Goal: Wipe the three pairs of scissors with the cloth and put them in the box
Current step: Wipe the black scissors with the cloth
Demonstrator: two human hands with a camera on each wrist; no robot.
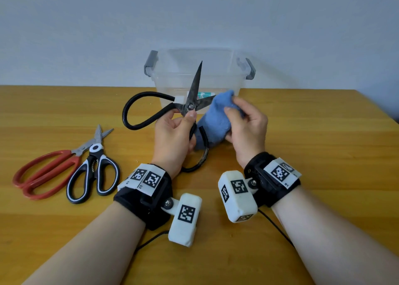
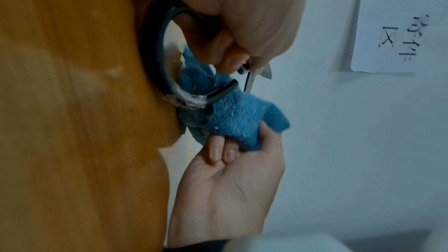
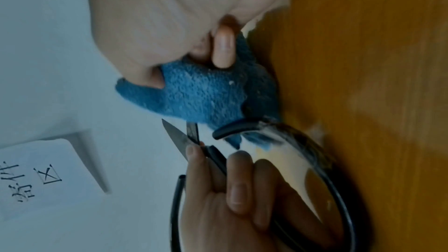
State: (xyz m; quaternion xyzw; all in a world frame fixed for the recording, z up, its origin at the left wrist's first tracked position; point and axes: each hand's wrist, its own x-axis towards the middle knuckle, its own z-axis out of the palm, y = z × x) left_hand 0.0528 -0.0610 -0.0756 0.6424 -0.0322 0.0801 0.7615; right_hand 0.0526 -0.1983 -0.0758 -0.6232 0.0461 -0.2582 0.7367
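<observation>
- The left hand (image 1: 172,133) grasps the black iron scissors (image 1: 190,103) by one loop handle, its fingers (image 3: 238,179) curled round it and the thumb at the pivot; the blades stand open above the worktop (image 1: 302,144).
- The right hand (image 1: 246,129) clutches the blue cloth (image 1: 216,120), bunched against the tip of the lower blade.
- The red scissors (image 1: 45,172) and the black-and-white scissors (image 1: 95,172) lie touching on the worktop at the left.
- The clear box (image 1: 216,75) stands behind the hands.

Box (image 1: 224,77) mouth unblocked; two scissors (image 1: 71,166) crowd table's (image 1: 323,155) left side.
</observation>
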